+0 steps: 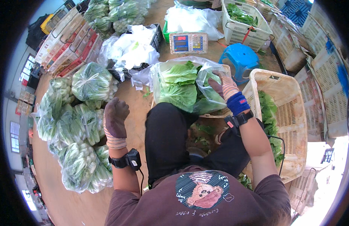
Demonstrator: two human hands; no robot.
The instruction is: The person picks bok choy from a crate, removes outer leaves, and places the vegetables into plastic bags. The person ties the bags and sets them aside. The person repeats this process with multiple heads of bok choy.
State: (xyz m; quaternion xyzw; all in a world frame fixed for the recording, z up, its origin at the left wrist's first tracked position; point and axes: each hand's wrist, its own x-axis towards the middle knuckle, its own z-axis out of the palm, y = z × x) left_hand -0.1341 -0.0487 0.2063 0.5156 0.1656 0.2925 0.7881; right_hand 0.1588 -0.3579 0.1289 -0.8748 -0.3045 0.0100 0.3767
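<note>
A clear plastic bag of leafy greens point(180, 87) lies open before my knees, on a pale crate at a digital scale whose display panel point(188, 43) stands behind it. My right hand point(224, 83), in a striped work glove, rests at the bag's right edge; whether its fingers grip the film is unclear. My left hand point(117, 115), gloved too, is raised apart from the bag with its fingers curled and nothing visible in them. It hangs beside the filled bags of greens point(78, 124) on the floor at the left.
A pale plastic crate point(293, 118) with loose greens stands at my right, a blue plastic stool point(240, 60) beyond it. Plastic bags point(135, 48) lie over a black crate. Behind are another crate of greens point(245, 28) and stacked crates point(70, 42).
</note>
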